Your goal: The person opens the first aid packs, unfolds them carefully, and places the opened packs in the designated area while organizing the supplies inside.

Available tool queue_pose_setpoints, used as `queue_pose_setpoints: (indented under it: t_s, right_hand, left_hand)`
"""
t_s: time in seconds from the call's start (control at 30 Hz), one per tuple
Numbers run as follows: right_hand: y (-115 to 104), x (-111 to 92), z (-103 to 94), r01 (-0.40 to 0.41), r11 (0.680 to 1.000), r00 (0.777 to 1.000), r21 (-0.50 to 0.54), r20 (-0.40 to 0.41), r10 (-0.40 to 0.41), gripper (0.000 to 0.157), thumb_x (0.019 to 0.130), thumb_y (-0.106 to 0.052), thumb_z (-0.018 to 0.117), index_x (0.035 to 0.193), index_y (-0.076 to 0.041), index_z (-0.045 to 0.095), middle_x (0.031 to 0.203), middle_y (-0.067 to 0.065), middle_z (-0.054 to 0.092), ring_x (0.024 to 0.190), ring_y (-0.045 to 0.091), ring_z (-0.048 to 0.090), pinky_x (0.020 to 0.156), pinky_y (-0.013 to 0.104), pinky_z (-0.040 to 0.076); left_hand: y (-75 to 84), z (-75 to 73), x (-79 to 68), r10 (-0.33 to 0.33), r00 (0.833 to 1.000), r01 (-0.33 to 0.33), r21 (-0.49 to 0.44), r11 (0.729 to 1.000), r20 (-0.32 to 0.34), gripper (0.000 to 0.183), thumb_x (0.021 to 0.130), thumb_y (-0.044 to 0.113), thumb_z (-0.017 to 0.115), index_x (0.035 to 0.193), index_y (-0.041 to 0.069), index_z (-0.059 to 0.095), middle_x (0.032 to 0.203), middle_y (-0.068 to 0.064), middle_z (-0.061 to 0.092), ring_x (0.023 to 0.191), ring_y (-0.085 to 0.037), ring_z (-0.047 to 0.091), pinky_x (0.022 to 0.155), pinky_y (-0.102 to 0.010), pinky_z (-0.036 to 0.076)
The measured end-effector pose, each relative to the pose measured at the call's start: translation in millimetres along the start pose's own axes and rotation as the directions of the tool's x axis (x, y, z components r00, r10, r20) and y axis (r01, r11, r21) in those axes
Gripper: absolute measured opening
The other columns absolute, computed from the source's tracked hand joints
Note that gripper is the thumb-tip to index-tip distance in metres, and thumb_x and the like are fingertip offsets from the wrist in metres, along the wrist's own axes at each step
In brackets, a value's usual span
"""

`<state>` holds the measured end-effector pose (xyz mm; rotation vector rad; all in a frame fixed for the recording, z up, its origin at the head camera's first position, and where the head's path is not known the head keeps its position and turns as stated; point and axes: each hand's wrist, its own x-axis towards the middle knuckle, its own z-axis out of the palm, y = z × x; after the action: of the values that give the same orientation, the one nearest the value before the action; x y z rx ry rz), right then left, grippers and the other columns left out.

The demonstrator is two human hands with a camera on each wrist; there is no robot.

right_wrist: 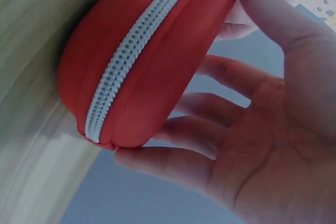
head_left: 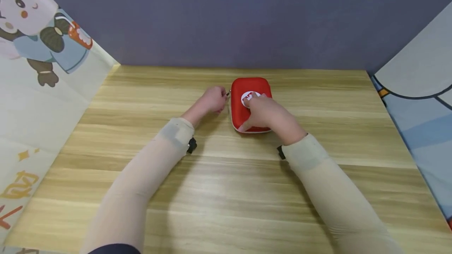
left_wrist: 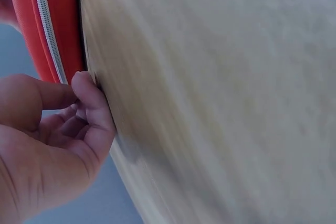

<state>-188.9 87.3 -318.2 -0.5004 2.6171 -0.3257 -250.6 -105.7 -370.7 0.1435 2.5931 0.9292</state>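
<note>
A red zippered case [head_left: 250, 83] with a white round emblem lies flat near the table's back edge. Beside its left side, my left hand [head_left: 214, 99] pinches the small zipper pull [head_left: 228, 93] between thumb and forefinger. The left wrist view shows the white zipper [left_wrist: 48, 24] running along the case's side to those fingertips. My right hand [head_left: 266, 111] rests on top of the case, fingers spread over the lid and the emblem partly covered, the thumb at the near edge. From the right wrist view, the closed zipper teeth [right_wrist: 123, 59] curve round the case's end.
The wooden table [head_left: 219, 199] meets a dark grey-blue panel [head_left: 226, 19] just behind the case. Cartoon-printed sheets [head_left: 53, 69] stand along the left and right sides.
</note>
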Motion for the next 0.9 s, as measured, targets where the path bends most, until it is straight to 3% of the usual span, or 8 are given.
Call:
queue_pose_setpoints:
  t_s: [0.23,0.57,0.9]
  right_hand:
    - [0.3,-1.2,-0.7,-0.021,1.000,1.000,-0.016,0.007,0.021,0.091,0.084,-0.049,0.087,0.159,-0.012,0.051,0.158,0.022,0.047,0.142,0.040,0.047,0.119,0.053,0.047]
    - [1.5,2.6,-3.3,-0.026,0.999,1.000,-0.018,-0.005,0.026,0.089,0.084,-0.048,0.088,0.158,-0.013,0.052,0.152,0.021,0.051,0.138,0.038,0.049,0.117,0.052,0.048]
    - [3.2,1.7,-3.3,-0.042,0.998,0.999,-0.038,-0.013,0.042,0.094,0.081,-0.053,0.089,0.159,-0.017,0.051,0.153,0.023,0.052,0.138,0.039,0.050,0.117,0.053,0.048]
  left_hand:
    - [-1.4,0.9,1.3,-0.031,0.999,0.035,-0.079,0.996,0.044,0.015,0.112,0.010,0.045,0.102,0.003,0.054,0.072,-0.005,0.055,0.059,-0.013,0.056,0.056,-0.023,0.054]
    - [1.8,0.8,4.8,-0.018,1.000,0.017,0.099,0.995,0.009,0.016,0.110,0.011,0.040,0.110,0.003,0.054,0.067,-0.003,0.055,0.054,-0.013,0.054,0.053,-0.023,0.046]
    - [3.6,1.2,3.7,-0.038,0.999,0.036,0.078,0.996,0.025,0.014,0.107,0.008,0.042,0.111,0.004,0.055,0.076,-0.005,0.056,0.060,-0.014,0.055,0.056,-0.023,0.049]
